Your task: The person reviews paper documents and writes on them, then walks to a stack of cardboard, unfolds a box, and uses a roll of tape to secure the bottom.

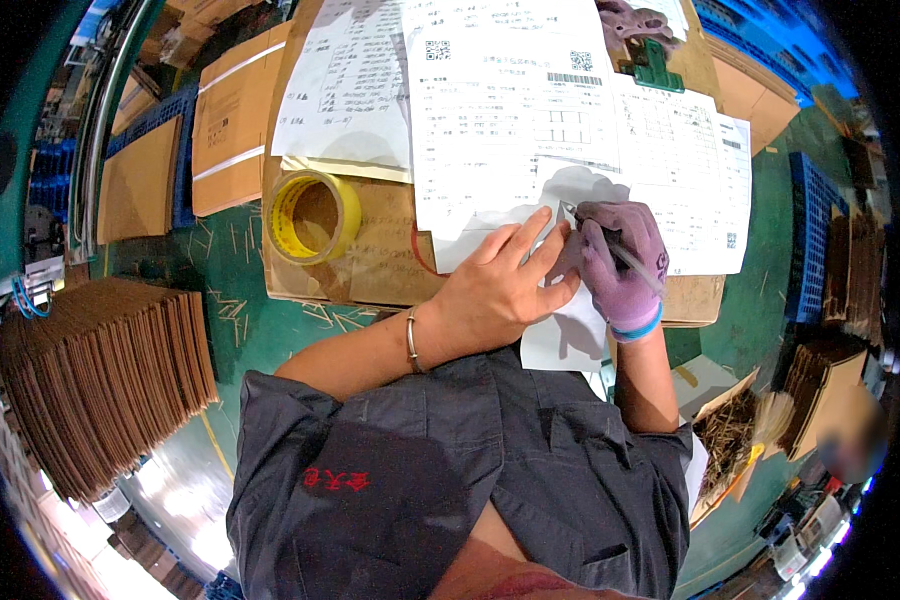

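Note:
In a purple glove with a blue cuff, my right hand (625, 262) grips a pen (637, 268), its tip down on a white paper. My bare left hand (500, 285) lies with fingers spread on the same printed sheet (480, 190), close beside the pen. That sheet carries printed tables and codes and overlaps other papers. To its left is a sheet with handwriting (350, 100); on the right, another printed form (670, 170). A yellow tape roll (348, 222) rests on the cardboard at the left of the papers.
A green clip (652, 68) and a crumpled purple glove (635, 22) lie at the far side. A tall stack of cardboard sheets (110, 385) stands at left. Blue pallets (815, 235) are on the right, above a box of scraps (727, 450). Scraps litter the green floor (232, 255).

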The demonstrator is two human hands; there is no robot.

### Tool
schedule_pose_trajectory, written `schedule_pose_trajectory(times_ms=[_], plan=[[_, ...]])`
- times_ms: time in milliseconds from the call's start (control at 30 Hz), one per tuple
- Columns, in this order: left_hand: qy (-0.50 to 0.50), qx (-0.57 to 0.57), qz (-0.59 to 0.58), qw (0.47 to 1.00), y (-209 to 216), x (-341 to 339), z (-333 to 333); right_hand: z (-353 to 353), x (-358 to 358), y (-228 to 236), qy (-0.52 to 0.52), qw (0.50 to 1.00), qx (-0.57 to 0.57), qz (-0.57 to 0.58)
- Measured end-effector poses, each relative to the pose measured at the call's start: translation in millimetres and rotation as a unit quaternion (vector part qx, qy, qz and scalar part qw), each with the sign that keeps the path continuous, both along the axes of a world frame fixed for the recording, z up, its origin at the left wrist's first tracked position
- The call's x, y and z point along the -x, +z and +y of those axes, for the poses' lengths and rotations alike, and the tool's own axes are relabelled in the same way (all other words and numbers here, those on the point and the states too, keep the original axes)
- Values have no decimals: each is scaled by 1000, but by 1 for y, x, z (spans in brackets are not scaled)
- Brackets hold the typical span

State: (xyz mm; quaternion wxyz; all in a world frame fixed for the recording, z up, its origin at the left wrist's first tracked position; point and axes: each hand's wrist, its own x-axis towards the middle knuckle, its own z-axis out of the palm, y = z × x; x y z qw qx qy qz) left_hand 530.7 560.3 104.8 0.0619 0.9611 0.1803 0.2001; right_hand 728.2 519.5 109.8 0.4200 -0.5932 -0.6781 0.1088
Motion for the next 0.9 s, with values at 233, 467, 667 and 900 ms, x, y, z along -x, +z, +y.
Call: schedule_pose_trajectory(times_ms=[233, 467, 667, 900], plan=[[3, 4, 2, 1000, 0, 0, -1, -4, -3, -8, -21, 991, 36, 131], [3, -7, 3, 1000, 0, 0, 0, -2, -2, -2, -21, 999, 12, 45], [4, -3, 3, 1000, 1, -1, 0, -6, -1, -3, -35, 995, 13, 88], [2, -1, -2, 1000, 1, 0, 0, -6, -3, -4, -33, 998, 7, 62]])
